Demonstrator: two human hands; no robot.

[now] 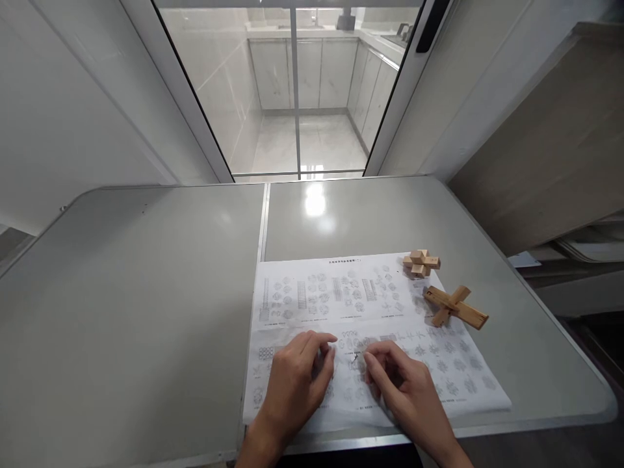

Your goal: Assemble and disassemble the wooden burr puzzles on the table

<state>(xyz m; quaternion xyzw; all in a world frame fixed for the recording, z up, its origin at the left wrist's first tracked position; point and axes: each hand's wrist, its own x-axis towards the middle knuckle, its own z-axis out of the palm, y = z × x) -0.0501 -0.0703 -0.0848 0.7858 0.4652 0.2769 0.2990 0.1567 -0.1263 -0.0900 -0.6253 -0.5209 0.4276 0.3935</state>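
Note:
A large white paper sheet, printed with rows of small line diagrams, lies on the table under both of my hands. My left hand rests over its lower left part, fingers loosely bent, with a gap between thumb and index finger and nothing held. To its right, my right hand is curled, its thumb and index fingertips together; I see nothing between them. Beside these fingertips is a small dark mark. On the sheet's upper right corner sits an interlocking wooden block puzzle. Nearer lies a crossed wooden piece, partly over the sheet's right edge.
The grey table has a metal seam and a metal-trimmed edge. Behind it stands a glass door, with white cabinets seen through it. Shelves holding papers are at the right.

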